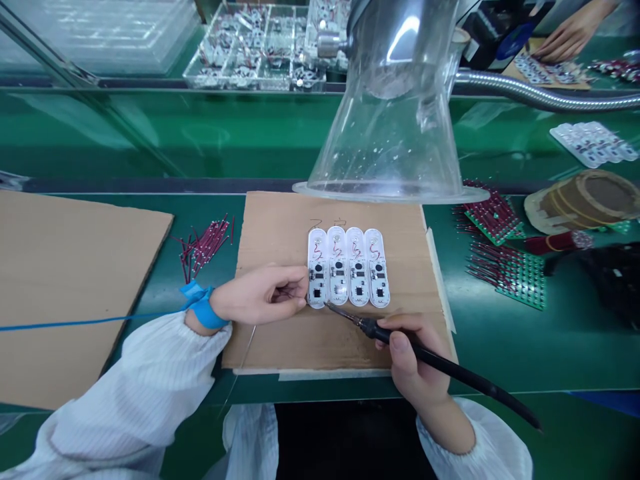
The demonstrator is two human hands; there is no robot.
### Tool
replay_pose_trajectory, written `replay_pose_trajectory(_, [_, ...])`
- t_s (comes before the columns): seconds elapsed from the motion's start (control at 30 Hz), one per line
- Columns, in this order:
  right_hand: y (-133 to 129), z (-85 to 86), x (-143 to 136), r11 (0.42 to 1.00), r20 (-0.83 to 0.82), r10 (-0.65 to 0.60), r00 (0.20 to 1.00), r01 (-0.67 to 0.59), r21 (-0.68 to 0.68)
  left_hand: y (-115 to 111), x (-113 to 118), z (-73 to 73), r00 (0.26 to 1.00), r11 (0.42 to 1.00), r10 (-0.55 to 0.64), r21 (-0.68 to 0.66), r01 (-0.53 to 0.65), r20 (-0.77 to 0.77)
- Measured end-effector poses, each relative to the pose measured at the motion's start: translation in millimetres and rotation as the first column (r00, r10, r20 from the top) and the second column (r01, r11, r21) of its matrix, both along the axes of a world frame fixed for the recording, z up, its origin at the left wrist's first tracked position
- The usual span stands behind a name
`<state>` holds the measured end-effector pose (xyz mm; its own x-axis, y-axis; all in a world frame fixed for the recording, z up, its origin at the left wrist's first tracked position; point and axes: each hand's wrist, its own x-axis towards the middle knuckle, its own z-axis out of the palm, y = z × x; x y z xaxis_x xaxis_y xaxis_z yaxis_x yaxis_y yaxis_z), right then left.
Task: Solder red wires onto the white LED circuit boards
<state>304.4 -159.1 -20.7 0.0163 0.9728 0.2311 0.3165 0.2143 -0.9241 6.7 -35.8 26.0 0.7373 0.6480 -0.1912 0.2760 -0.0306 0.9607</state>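
Note:
My right hand (417,357) grips a black soldering iron (440,363) like a pen. Its tip points left and meets the lower edge of a white panel of circuit boards (349,267), near the first two boards. Several rounded boards stand side by side in that panel, each with a thin red wire on its upper half. At the panel's left edge my left hand (265,293) is closed in a pinch. A thin silvery strand, which looks like solder wire (249,347), trails out below this hand; its end at the fingertips is hidden. A blue wrist strap (207,310) circles the left wrist.
Cardboard (310,347) lies under the panel. A clear fume hood (390,147) hangs low above it. Dark red wires (205,247) lie left; green boards with wires (523,277) and a tape-wrapped round container (585,200) stand right. A co-worker's hand (573,33) shows top right.

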Motion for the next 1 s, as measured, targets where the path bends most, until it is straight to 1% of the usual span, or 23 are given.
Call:
replay_pose_trajectory(0.1, [1.2,1.4,-0.9,1.0,-0.019,-0.006,1.0,0.006,0.009,0.2,-0.8,-0.5,1.0,1.0,0.002,0.004,-0.002,0.003])
replay_pose_trajectory(0.3, [2.4,2.1,-0.5,0.999,0.064,0.046,0.997,-0.046,0.003,1.6,0.7,0.5,1.0,1.0,-0.015,0.0,0.015,-0.018])
replay_pose_trajectory(0.53, [-1.2,-2.8,3.0,0.999,-0.047,0.05,0.998,-0.05,-0.002,1.7,-1.2,-0.9,0.999,1.0,-0.011,0.017,0.012,-0.034])
replay_pose_trajectory(0.67, [1.8,0.8,1.8,0.996,0.051,0.085,0.995,-0.085,0.0,1.9,-0.8,-0.9,0.999,1.0,-0.025,0.009,0.025,-0.038])
replay_pose_trajectory(0.77, [3.4,3.3,0.8,0.996,0.107,0.089,0.99,-0.092,0.018,2.4,0.0,-0.4,0.999,0.999,-0.038,0.006,0.039,-0.035])
replay_pose_trajectory(1.0, [3.4,-0.7,1.8,0.995,0.074,0.087,0.993,-0.09,0.036,3.4,0.4,-0.2,0.999,0.999,-0.031,0.017,0.031,-0.044])
